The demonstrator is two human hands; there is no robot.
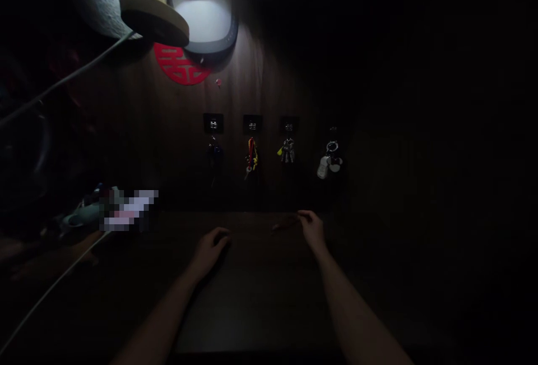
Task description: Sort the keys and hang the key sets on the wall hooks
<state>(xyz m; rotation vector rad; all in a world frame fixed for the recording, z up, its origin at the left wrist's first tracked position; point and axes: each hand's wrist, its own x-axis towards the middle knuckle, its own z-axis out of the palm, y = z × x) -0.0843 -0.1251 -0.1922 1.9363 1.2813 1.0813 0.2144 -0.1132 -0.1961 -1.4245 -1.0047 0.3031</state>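
In dim light, my left hand (210, 248) rests on the dark wooden surface (239, 297), fingers loosely curved with a gap before the thumb and nothing visible in it. My right hand (312, 229) is closed in a pinch at the far side of that surface. From its fingertips a dark, slim object (286, 222) reaches left, with a slightly lighter end. Its kind is too dark to make out. Above my hands, several key bunches hang on a dark panel: a dark set (214, 152), a red and yellow set (252, 155), silver keys (288, 151) and pale fobs (330, 163).
A bright lamp (202, 17) hangs at the top beside a round disc (154, 18) with a white cable (79, 72). Behind it is a red paper-cut ornament (180, 68). Cluttered items (86, 215) lie at the left, partly blurred out. The right side is nearly black.
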